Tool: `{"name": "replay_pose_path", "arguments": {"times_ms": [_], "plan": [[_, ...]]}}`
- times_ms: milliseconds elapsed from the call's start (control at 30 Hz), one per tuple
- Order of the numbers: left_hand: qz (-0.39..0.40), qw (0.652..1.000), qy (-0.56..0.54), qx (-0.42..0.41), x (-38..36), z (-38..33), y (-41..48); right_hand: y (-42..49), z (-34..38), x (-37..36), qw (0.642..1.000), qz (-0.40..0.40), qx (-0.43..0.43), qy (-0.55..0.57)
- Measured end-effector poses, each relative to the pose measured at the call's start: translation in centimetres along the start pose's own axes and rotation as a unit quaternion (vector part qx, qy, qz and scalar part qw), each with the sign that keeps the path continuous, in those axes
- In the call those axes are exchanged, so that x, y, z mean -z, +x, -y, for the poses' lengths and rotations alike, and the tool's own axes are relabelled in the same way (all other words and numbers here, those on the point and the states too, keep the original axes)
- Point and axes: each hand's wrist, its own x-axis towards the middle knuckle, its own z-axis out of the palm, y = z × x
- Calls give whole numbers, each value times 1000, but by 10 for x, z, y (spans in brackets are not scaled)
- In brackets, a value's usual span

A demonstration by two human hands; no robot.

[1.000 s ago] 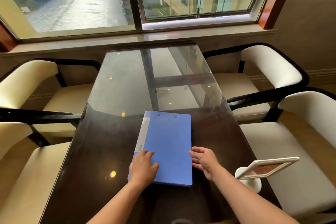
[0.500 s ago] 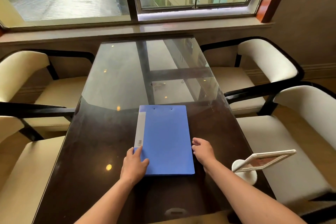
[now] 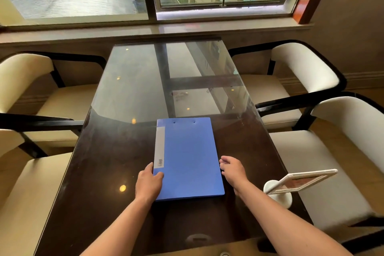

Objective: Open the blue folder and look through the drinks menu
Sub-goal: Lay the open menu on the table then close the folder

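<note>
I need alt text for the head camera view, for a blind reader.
A closed blue folder lies on a dark glass table; the left hand rests on its near left corner, the right hand touches its right edge. Cream chairs stand around.

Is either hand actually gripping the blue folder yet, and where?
Nothing is gripped. The left hand rests on the blue folder at its near spine corner; the right hand touches its right edge, fingers open.

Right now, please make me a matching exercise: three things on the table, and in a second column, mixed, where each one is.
Things:
1. blue folder
2. left hand
3. white sign holder

Places:
A. at the table's right edge
B. lying closed at the middle
C. on the folder's near left corner

Pairs: 1-B, 2-C, 3-A
</note>
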Motion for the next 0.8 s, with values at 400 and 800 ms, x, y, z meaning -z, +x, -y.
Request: {"name": "replay_pose_path", "arguments": {"times_ms": [400,800], "plan": [[10,1000,4,16,-3,14,4,-4,-5,-2,999,1,4,-32],[18,1000,18,-14,-17,29,-14,-18,-21,11,998,-10,2,-57]]}}
